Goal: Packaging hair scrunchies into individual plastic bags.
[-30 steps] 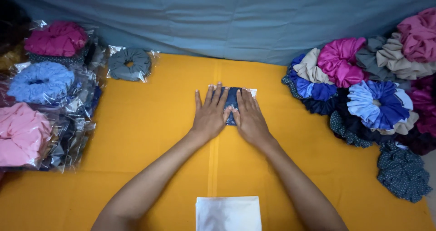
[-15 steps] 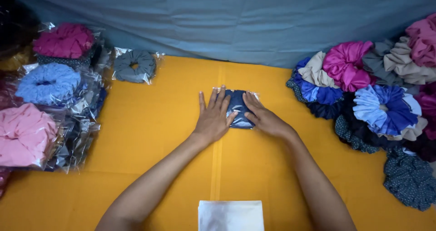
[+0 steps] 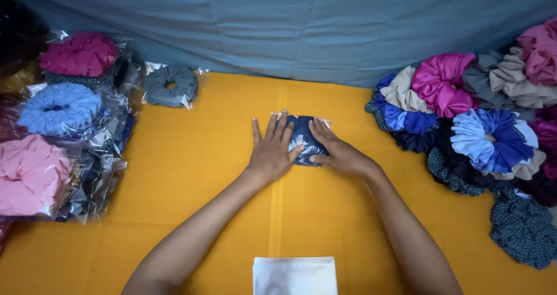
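At the bottom edge of the frame, nearest the person, a stack of flat clear bags point(image 3: 295, 275) lies on the yellow bench point(image 3: 191, 156), pale and glossy, with nothing visible inside.

Further in, at the centre of the frame, both forearms reach forward to a dark blue scrunchie in a clear bag point(image 3: 303, 139). The left hand point(image 3: 271, 153) lies flat on the bag's left part, fingers point(image 3: 270, 128) spread and pressing down, the thumb over the bag's lower edge. The right hand point(image 3: 338, 151) rests against the bag's right side, fingers close together and laid along its edge, the thumb tucked under at the lower corner. The bag lies flat on the bench between the two hands, touching both.

Along the left of the frame sits a heap of filled clear bags, each holding one scrunchie: a pink bagged scrunchie point(image 3: 30, 176) lowest, a light blue bagged scrunchie point(image 3: 60, 108) above it, a magenta bagged scrunchie point(image 3: 80, 54) at the upper left. Just right of them, apart from the heap, a grey bagged scrunchie point(image 3: 171, 86) lies alone.

On the right of the frame a pile of loose scrunchies point(image 3: 481, 132) spreads unbagged: blue and white, bright magenta, beige, grey, and dark dotted ones at the lower right.

Behind everything, a blue-grey cloth backdrop point(image 3: 301, 22) fills the top of the frame.
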